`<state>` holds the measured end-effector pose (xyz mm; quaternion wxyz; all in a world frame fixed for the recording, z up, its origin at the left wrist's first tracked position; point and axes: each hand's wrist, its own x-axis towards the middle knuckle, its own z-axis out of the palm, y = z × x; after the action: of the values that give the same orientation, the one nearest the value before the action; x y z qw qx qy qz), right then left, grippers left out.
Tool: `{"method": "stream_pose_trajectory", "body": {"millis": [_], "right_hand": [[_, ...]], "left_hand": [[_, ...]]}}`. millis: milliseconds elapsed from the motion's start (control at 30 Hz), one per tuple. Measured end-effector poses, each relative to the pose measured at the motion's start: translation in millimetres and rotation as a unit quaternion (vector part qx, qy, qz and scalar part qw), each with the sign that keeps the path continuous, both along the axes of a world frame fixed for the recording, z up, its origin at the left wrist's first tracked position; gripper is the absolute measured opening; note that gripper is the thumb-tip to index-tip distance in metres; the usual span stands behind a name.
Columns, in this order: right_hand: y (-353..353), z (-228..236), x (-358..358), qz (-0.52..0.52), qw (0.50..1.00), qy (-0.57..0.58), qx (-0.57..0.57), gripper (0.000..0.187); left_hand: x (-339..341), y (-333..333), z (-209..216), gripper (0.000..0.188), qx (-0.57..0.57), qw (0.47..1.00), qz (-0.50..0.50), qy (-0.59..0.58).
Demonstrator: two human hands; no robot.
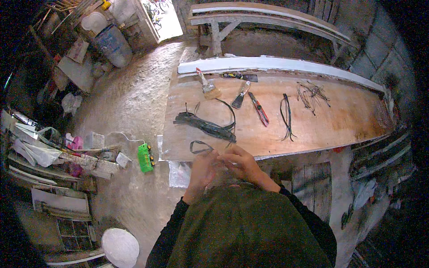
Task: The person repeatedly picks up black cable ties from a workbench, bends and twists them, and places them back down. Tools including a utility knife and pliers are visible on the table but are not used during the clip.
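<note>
My left hand (203, 169) and my right hand (242, 164) meet at the near edge of the wooden tabletop (321, 129), fingers bent together. A thin black strip (200, 144) loops up from my left hand's fingers. Whatever my right fingers pinch is hidden. Just beyond lies a bundle of black strips (205, 126), one end curving up in an arc. Farther back are a paintbrush (209, 88), a putty knife (241, 94), a dark-bladed scraper (241, 77) and a red utility knife (259, 110). Several separate black strips (287, 118) lie to the right.
Tangled thin dark strands (313, 97) lie at the table's right. A long white board (277, 64) runs along its far side, with a wooden bench (268, 14) behind. On the floor at left stand a green toy truck (145, 157), scrap wood (89, 163) and a blue barrel (113, 44).
</note>
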<state>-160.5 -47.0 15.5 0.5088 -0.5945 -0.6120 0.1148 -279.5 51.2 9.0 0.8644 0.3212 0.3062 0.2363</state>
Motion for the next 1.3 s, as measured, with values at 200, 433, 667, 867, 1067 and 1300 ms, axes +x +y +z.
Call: {"method": "stream_pose_trajectory", "body": {"millis": [200,433,667,867,1067,1300], "right_hand": [[1.3,6.6,28.1,0.037,0.998,-0.037,0.033,0.02],[1.1,-12.4,75.7,0.012,0.998,0.062,0.024,0.011],[-10.0,-18.2,121.9,0.003,0.882,0.458,-0.115,0.013],[-33.2,-24.3,165.3,-0.022,0.889,0.425,-0.165,0.016],[-55.2,-56.8,206.9,0.112,0.729,0.637,-0.223,0.01],[-75.7,-65.1,220.5,0.142,0.61,0.745,-0.229,0.011]], "left_hand": [[27.5,-4.8,-2.1,0.017,0.03,0.999,-0.013,-0.006],[72.7,-17.1,4.3,0.023,0.013,0.998,-0.026,0.05],[125.2,-31.8,-4.0,0.012,0.12,0.989,-0.011,0.088],[169.0,-41.6,-16.5,0.012,0.194,0.974,0.018,0.111],[206.1,-56.4,-26.8,0.01,0.263,0.956,-0.026,0.125],[225.1,-80.7,-26.2,0.011,0.233,0.964,-0.044,0.122]]}}
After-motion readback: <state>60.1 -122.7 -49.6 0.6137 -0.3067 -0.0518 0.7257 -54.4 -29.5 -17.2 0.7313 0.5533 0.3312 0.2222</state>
